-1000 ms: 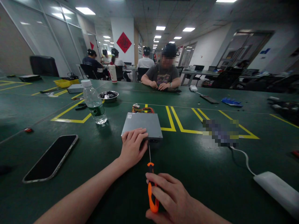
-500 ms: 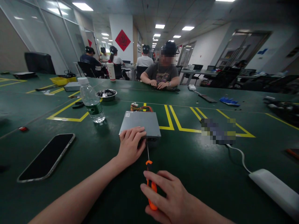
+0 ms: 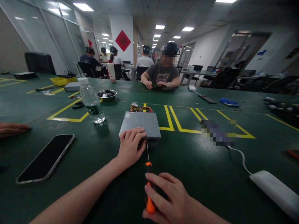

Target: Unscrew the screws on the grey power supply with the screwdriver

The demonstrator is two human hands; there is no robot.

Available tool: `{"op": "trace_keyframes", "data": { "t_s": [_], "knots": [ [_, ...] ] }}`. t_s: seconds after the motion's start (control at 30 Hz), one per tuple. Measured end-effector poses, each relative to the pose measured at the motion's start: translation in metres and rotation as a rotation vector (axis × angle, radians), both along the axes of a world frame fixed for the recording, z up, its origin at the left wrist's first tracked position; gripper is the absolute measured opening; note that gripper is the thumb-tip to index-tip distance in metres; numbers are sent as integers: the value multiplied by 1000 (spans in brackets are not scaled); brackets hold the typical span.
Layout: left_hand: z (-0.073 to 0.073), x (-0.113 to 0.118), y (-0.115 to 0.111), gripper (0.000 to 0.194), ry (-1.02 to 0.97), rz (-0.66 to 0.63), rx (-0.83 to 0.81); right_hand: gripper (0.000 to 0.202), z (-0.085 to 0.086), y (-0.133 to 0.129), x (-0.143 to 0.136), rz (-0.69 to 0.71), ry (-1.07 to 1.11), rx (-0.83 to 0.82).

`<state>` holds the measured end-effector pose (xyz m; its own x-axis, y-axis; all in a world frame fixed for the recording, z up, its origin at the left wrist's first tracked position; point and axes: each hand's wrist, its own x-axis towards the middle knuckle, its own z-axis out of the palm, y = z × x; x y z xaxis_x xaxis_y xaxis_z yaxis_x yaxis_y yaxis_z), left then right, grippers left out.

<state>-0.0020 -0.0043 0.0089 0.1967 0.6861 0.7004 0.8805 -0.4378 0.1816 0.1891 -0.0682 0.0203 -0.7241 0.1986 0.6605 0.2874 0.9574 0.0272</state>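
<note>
A grey metal box, with a bundle of coloured wires behind it, lies flat on the green table. My left hand rests on the box's near left part, fingers over its top and thumb at its front edge, gripping it. An orange and black screwdriver points away from me, its thin shaft reaching the front side of the box near my left thumb. The handle is between the fingers of my right hand. Where the tip meets the box is too small to make out.
A water bottle and a metal bowl stand left of the box; a phone lies nearer. Another person's hand is at the left edge. On the right are a cable and a white power block. A person sits opposite.
The screwdriver handle has turned and shifted slightly within my right hand's fingers. Another person's hand has appeared at the left, where a small red item was visible. The person opposite has moved their hands.
</note>
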Motion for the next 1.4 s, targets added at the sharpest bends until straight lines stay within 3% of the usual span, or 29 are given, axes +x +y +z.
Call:
{"op": "trace_keyframes", "data": {
  "t_s": [0.13, 0.23, 0.43, 0.67, 0.97, 1.4],
  "knots": [
    [-2, 0, 0, 20, -12, -3, -18, 31, -6, -1, 2, -15, 36, -62],
    [-2, -1, 0, 20, -9, -2, -11, 35, -1, -1, 1, 7, -30, -117],
    [-2, -1, 1, 19, 0, 3, -3, 30, 3, 2, 0, 13, 20, -14],
    [-2, 0, 0, 19, -12, 10, 0, 29, -4, 1, 4, 42, 27, -68],
    [-1, 0, 1, 18, 1, 8, -8, 25, 7, 10, 32, 42, 67, 137],
    [-2, -1, 0, 20, 4, 3, -21, 25, 11, 14, 33, 2, 85, 142]
  ]
}}
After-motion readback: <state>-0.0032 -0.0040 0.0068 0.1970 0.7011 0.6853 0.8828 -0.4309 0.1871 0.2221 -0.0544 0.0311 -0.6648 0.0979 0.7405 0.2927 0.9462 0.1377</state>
